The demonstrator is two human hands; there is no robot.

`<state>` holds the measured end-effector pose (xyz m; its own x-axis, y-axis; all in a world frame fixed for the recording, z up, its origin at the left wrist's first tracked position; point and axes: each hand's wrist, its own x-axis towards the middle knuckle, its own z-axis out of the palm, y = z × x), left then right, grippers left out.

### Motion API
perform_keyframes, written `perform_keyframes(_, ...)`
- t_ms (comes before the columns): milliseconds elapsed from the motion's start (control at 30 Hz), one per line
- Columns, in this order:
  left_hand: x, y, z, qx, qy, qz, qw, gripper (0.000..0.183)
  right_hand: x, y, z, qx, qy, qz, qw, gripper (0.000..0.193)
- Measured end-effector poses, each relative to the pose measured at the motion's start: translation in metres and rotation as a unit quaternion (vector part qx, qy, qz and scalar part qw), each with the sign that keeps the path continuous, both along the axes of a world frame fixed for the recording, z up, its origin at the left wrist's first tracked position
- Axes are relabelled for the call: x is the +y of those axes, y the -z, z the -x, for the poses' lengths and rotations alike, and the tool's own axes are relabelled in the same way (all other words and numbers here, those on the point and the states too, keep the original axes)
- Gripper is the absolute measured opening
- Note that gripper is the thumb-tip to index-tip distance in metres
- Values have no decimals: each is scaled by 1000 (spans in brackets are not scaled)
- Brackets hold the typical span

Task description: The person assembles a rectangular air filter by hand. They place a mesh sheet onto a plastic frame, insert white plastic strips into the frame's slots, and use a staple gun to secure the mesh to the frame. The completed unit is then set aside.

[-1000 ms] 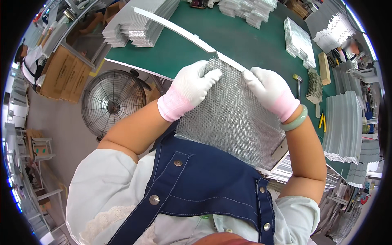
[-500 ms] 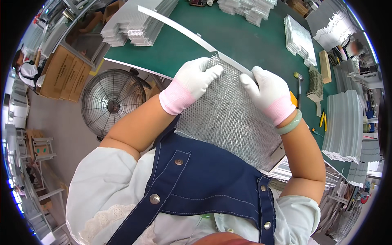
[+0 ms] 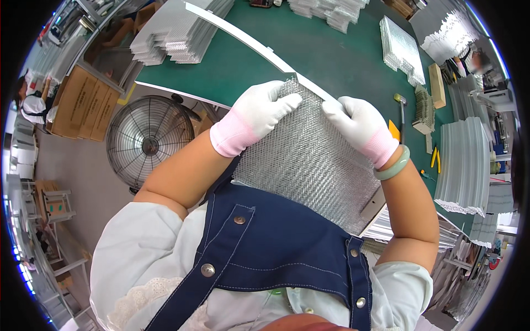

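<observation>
A silvery metal mesh panel (image 3: 312, 160) leans at a slant between my apron and the green table. Along its far edge runs a long white strip (image 3: 237, 37), whose free end reaches out over the table toward the far left. My left hand (image 3: 258, 113), in a white glove with a pink cuff, pinches the panel's edge near its upper left corner. My right hand (image 3: 358, 124), gloved alike, is closed around the strip and the mesh edge at the upper right. The fingertips behind the panel are hidden.
Stacks of mesh sheets (image 3: 185, 33) lie on the green table (image 3: 326, 52). A hammer (image 3: 402, 113), a wooden block (image 3: 438, 85) and yellow-handled pliers (image 3: 435, 159) lie to the right. A floor fan (image 3: 149, 144) and cardboard boxes (image 3: 83, 102) stand left.
My right hand's fingers have come down slightly on the strip and curled closer. The left hand keeps its pinch. The whole view has shifted a little.
</observation>
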<state>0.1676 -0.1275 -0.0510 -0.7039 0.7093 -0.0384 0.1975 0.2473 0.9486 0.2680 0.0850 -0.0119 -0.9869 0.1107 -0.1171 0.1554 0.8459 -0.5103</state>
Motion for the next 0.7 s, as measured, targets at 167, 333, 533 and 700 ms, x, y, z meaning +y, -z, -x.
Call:
perform_keyframes(167,2,7,10,-18,21,-59,998,38,-2,4,-8,153,-25,-68,986,43)
perform_keyframes(333,-30,-3,18,-63,74,0,995,67,28,8,-19,100,54,98,989,34)
perform_keyframes(533,-84,23,-12,-121,307,182,926,65,44,18,-28,99,99,81,987,34)
perform_keyframes(700,-65,55,-54,-403,87,-48,910,49,37,17,-28,154,141,17,978,34)
